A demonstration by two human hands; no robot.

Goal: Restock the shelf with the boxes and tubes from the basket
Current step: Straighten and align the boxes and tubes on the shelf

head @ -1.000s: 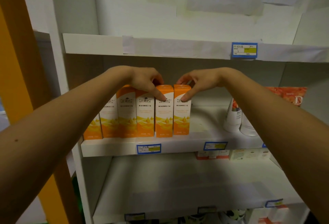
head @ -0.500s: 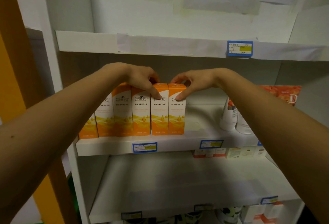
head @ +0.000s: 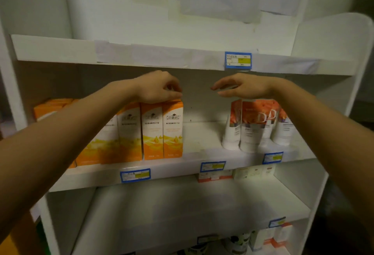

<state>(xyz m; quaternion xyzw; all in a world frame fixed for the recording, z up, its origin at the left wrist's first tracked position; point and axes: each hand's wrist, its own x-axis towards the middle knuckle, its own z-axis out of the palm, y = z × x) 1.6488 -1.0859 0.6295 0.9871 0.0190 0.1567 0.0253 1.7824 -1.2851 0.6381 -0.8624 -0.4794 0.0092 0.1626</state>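
Observation:
A row of several orange-and-white boxes (head: 162,131) stands upright on the middle shelf (head: 166,168) of a white shelving unit. My left hand (head: 159,87) rests on the tops of the rightmost boxes, fingers curled down onto them. My right hand (head: 242,86) hovers open in the air to the right of the boxes, holding nothing, above several white tubes with orange tops (head: 253,127) that stand at the right of the same shelf. The basket is out of view.
A bare gap of shelf lies between the boxes and the tubes. The upper shelf edge (head: 162,56) hangs just above my hands. Small flat boxes (head: 234,174) lie on the lower shelf at the back right. More products (head: 271,236) sit on the bottom shelf.
My right hand has lifted off the rightmost box and moved right, opening over the tubes. My left hand stays on the box tops. The view has shifted right.

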